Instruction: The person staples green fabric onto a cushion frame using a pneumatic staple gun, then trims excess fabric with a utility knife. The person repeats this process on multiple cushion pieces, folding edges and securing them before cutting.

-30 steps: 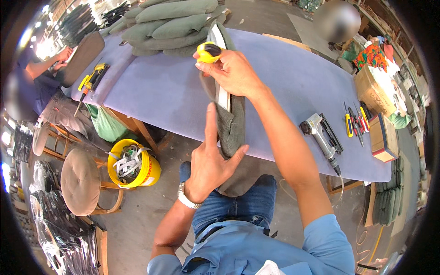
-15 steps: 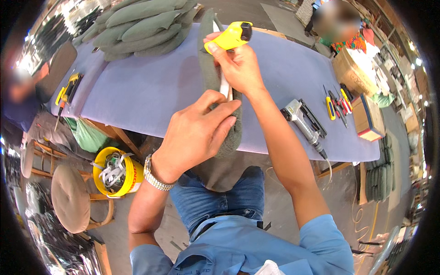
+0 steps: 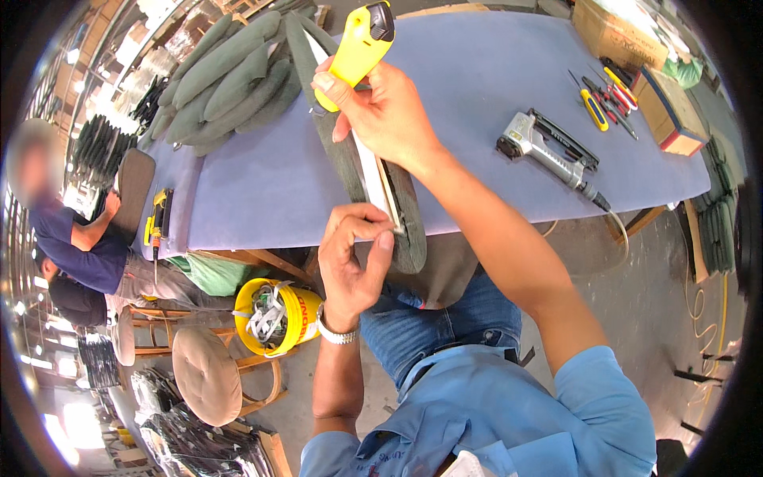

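Note:
A long dark green-grey padded piece (image 3: pixel 411 248) lies across the near table edge and overhangs it. A pale strip (image 3: pixel 371 176) runs lengthwise along its middle. My right hand (image 3: pixel 389 115) grips a yellow hand tool with a black end (image 3: pixel 358 52) over the far part of the piece; its exact kind is unclear. My left hand (image 3: pixel 354 258), with a metal watch (image 3: pixel 337 337) at the wrist, has thumb and forefinger closed at the strip's near end.
Similar pads (image 3: pixel 230 79) are heaped at the far left. A pneumatic stapler (image 3: pixel 548 151), screwdrivers and pliers (image 3: pixel 608 103), and a box (image 3: pixel 671 111) occupy the table's right side. A yellow bucket of scraps (image 3: pixel 302 318) and a round stool (image 3: pixel 205 374) stand below left. Another person (image 3: pixel 79 238) sits left.
My left hand has slid nearer along the piece to the strip's near end. My right hand has tilted the yellow tool more upright. The view has turned, showing more of the left-hand person.

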`<action>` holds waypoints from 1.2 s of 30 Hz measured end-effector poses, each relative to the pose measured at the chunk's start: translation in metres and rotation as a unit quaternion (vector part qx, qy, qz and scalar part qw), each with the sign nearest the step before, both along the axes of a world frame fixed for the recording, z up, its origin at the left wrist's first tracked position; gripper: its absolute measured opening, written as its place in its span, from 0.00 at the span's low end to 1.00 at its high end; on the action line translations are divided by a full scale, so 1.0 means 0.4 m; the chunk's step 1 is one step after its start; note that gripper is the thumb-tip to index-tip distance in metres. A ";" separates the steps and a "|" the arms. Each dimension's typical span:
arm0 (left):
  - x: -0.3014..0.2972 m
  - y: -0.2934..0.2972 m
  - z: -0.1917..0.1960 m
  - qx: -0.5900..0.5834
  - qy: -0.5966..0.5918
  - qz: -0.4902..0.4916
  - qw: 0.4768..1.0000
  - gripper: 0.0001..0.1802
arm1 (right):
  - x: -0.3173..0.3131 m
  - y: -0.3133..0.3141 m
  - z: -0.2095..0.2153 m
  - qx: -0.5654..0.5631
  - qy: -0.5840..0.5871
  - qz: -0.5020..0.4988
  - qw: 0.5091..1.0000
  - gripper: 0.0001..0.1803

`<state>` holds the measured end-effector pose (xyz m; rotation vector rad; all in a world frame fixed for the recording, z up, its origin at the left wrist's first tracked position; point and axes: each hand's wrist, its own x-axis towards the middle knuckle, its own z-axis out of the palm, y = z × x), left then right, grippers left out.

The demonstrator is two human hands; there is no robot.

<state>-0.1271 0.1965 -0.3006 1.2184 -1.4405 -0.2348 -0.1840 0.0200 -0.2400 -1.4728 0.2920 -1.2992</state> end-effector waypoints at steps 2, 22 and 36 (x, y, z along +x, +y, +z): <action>-0.016 0.028 -0.021 0.003 0.020 -0.021 1.000 0.04 | -0.030 0.051 -0.003 -0.054 0.000 -0.037 0.998 0.18; -0.067 -0.016 -0.093 -0.104 0.177 0.043 0.978 0.11 | -0.150 0.060 -0.004 0.143 -0.178 0.055 0.972 0.14; -0.024 -0.039 -0.087 -0.118 0.212 0.039 0.969 0.13 | -0.162 0.154 -0.053 0.063 -0.062 0.025 0.996 0.10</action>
